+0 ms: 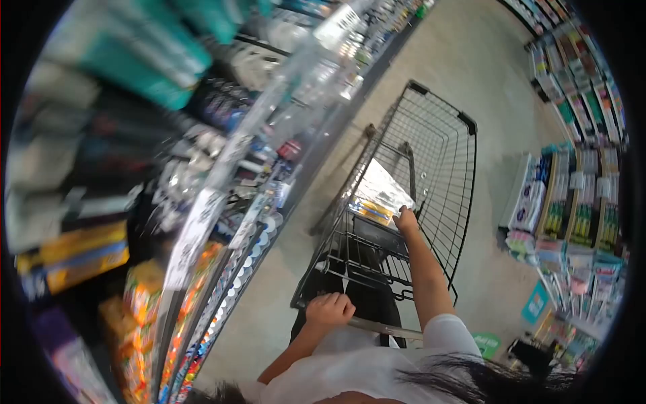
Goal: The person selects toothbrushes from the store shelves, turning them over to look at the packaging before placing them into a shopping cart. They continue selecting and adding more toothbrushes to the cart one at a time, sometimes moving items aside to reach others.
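Note:
A black wire shopping cart [452,176] stands in front of me, and its handle [385,328] runs across near my waist. My left hand [330,309] is closed around the left part of that handle. Reaching forward over the cart, my right hand [406,221] pinches the corner of a shiny silver-white packet [381,182] with a yellow printed strip along its near edge. The packet overlaps the near part of the basket in this view, above a dark flap [380,236].
Tall shelves [222,175] packed with packaged goods run close along the left, blurred by motion. On the right stand further display racks [572,195] with hanging and boxed products. A pale floor aisle [491,87] stretches ahead between them. A round green sign [487,345] shows at lower right.

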The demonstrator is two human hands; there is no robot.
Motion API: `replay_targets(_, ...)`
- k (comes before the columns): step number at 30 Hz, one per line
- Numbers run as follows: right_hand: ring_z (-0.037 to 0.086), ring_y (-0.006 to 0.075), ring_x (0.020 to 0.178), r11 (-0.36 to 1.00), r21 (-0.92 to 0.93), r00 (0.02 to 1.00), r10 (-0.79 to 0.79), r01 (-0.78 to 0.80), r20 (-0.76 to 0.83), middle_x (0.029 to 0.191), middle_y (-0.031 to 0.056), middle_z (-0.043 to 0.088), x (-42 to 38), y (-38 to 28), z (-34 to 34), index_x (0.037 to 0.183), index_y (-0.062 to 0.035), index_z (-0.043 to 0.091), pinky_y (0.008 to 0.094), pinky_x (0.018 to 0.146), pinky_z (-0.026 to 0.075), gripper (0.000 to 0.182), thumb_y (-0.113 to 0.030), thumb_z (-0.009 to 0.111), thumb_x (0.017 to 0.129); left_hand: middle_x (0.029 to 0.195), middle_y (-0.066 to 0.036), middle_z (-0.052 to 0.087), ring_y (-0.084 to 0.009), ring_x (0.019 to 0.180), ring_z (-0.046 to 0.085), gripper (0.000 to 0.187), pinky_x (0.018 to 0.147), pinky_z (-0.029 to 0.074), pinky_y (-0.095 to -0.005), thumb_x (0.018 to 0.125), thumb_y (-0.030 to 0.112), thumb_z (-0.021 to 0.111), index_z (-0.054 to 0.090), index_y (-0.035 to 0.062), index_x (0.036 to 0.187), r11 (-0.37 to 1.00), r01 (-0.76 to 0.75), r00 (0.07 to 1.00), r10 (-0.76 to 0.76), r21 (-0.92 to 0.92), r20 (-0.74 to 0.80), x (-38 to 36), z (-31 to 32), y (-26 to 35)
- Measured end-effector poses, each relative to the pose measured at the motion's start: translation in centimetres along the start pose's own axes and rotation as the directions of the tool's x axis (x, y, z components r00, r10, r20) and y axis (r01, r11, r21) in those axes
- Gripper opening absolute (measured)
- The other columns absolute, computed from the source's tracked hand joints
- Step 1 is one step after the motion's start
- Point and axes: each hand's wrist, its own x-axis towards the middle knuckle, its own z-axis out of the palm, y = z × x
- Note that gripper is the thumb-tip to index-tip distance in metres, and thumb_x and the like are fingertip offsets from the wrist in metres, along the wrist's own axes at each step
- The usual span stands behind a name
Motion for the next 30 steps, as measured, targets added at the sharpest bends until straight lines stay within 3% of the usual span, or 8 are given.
replay_targets(3,0.050,0.0371,0.111,0.989,-0.129,0.992,0.083,-0.070,0.097,0.115,0.0207,0.052,3.4,1.4,4.3,0.115,-0.0080,0.051,0.0438,0.090,0.046,0.049,-0.028,0.069,0.074,0.051,-0.002,0.043,-0.0199,0.041,0.046,0.022,0.037,0.038,-0.0300,0.062,0.012,0.062,0.042,0.0126,0.054,0.998,0.061,0.998,-0.061,-0.001,0.013,0.8,-0.1,0.3)
replay_targets(5,0.047,0.0380,0.113,0.994,-0.046,0.984,0.101,-0.095,0.144,0.121,0.0203,0.048,4.9,0.4,5.4,0.117,-0.0118,0.051,0.0452,0.092,0.044,0.050,-0.028,0.069,0.073,0.050,-0.001,0.039,-0.0157,0.040,0.044,0.024,0.037,0.036,-0.0263,0.063,0.012,0.062,0.041,0.0127,0.052,1.000,0.031,0.999,-0.031,-0.004,0.036,1.0,-0.1,0.0)
replay_targets(12,0.044,0.0336,0.117,0.975,-0.223,0.986,0.049,-0.011,0.162,0.126,0.0168,0.044,7.7,-1.9,8.7,0.127,-0.0189,0.045,0.0453,0.091,0.042,0.071,-0.042,0.075,0.067,0.050,-0.001,0.039,-0.0168,0.040,0.043,0.022,0.037,0.035,-0.0289,0.067,0.014,0.063,0.043,0.0126,0.056,0.996,0.089,0.983,-0.093,0.030,0.159,0.8,0.0,0.3)
replay_targets(17,0.043,0.0299,0.118,0.977,-0.206,0.992,0.074,-0.053,0.099,0.128,0.0125,0.041,8.0,-1.0,10.4,0.127,-0.0173,0.044,0.0436,0.091,0.042,0.063,-0.038,0.070,0.073,0.051,-0.003,0.041,-0.0182,0.042,0.044,0.018,0.039,0.036,-0.0312,0.066,0.012,0.063,0.047,0.0117,0.058,0.990,0.143,0.963,-0.141,0.006,0.229,0.9,0.4,0.5)
replay_targets(19,0.044,0.0290,0.116,0.970,-0.241,0.990,0.070,-0.040,0.119,0.127,0.0115,0.042,7.7,-0.6,10.2,0.125,-0.0141,0.046,0.0427,0.090,0.042,0.059,-0.036,0.069,0.074,0.048,-0.003,0.038,-0.0194,0.037,0.041,0.020,0.036,0.032,-0.0290,0.060,0.009,0.062,0.043,0.0110,0.056,0.992,0.130,0.969,-0.127,0.000,0.211,1.1,0.9,0.5)
replay_targets(24,0.050,0.0270,0.110,0.975,-0.214,0.995,-0.035,0.054,0.095,0.120,0.0090,0.051,8.3,-0.3,9.9,0.117,-0.0129,0.046,0.0442,0.087,0.044,0.037,-0.022,0.057,0.083,0.048,-0.003,0.038,-0.0197,0.038,0.041,0.022,0.036,0.032,-0.0291,0.061,0.009,0.062,0.041,0.0113,0.055,0.999,0.046,0.993,-0.048,0.023,0.110,1.0,1.7,0.8)
replay_targets(27,0.050,0.0271,0.113,0.983,-0.182,0.969,0.052,-0.007,0.243,0.126,0.0104,0.048,8.9,0.5,10.9,0.117,-0.0162,0.046,0.0466,0.085,0.043,0.035,-0.019,0.056,0.083,0.048,-0.003,0.037,-0.0199,0.037,0.040,0.024,0.036,0.031,-0.0293,0.061,0.009,0.062,0.039,0.0114,0.054,0.997,0.048,0.992,-0.054,0.053,0.113,0.8,1.9,0.9)
replay_targets(30,0.051,0.0282,0.111,0.955,-0.297,0.999,-0.001,0.015,0.046,0.120,0.0098,0.053,8.5,0.9,11.3,0.118,-0.0182,0.049,0.0458,0.086,0.043,0.050,-0.040,0.065,0.076,0.048,-0.003,0.037,-0.0202,0.037,0.040,0.025,0.036,0.031,-0.0296,0.062,0.009,0.062,0.039,0.0113,0.053,0.994,0.103,0.990,-0.106,0.033,0.095,0.7,2.4,1.3)
